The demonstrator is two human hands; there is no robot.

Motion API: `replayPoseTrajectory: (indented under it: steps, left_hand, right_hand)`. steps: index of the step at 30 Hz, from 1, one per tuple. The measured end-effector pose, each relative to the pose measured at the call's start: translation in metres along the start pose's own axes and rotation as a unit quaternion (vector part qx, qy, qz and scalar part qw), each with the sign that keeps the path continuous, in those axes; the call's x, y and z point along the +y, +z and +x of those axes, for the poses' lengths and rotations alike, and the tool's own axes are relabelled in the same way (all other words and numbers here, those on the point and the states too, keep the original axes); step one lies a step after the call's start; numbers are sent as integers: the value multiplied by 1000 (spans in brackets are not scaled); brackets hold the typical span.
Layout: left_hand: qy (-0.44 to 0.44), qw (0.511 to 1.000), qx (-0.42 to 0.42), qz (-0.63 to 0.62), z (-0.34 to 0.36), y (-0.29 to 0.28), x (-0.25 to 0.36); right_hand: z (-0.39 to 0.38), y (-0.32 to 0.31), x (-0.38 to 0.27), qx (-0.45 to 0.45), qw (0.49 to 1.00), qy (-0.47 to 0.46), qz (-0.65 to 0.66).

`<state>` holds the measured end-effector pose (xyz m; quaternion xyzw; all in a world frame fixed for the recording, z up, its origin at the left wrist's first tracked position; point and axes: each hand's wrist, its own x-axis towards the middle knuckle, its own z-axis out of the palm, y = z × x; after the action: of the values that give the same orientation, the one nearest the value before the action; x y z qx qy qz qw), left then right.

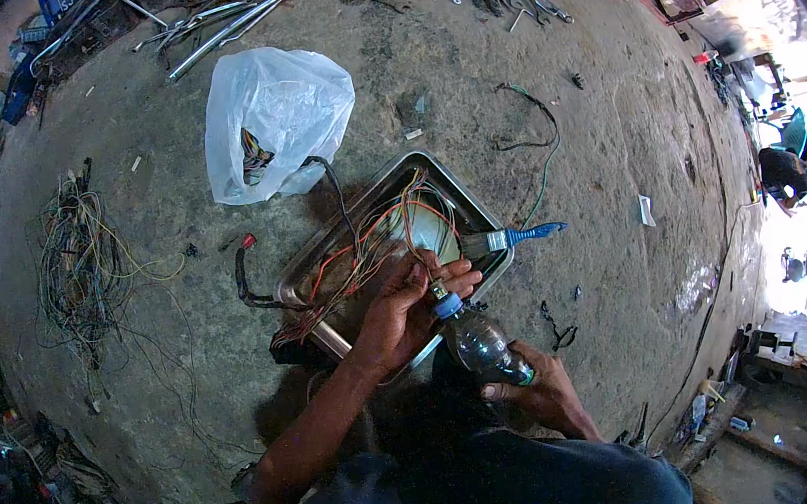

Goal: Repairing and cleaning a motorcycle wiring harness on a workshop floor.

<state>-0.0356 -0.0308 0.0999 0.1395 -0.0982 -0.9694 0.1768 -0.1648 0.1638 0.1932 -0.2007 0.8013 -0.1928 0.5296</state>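
Note:
My right hand (545,393) is wrapped round the lower end of a clear plastic bottle (481,345), which is tilted with its blue cap (447,305) toward the tray. At the cap, my left hand (405,310) pinches thin wires, its other fingers stretched behind. A small metallic piece shows at the pinch; its kind is hard to tell. Below the hands lies a rectangular metal tray (465,191), with a wiring harness (362,242) of orange, brown and pale wires spread across it. A paintbrush with a blue handle (534,233) rests over the tray's right rim.
A white plastic bag (290,105) with wires inside stands beyond the tray. To the left lies a tangled wire heap (77,262). Metal tools (236,33) line the far edge of the concrete floor (603,157). A green wire (545,169) lies right of the tray.

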Motion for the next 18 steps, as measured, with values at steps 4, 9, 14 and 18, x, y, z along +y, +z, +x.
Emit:
replayPoseTrajectory:
  steps: [4, 9, 14, 18]
  left_hand:
    - [5, 998, 4, 59, 2, -1, 3]
    - [116, 904, 8, 411, 11, -27, 10]
    - [149, 854, -6, 498, 16, -46, 9]
    - [100, 912, 7, 397, 13, -47, 10]
  right_hand:
    - [-3, 0, -7, -4, 1000, 8, 30]
    - [-2, 1, -2, 13, 999, 16, -27]
    - [1, -1, 2, 13, 999, 17, -34]
    - [1, -3, -8, 1, 1000, -10, -27]
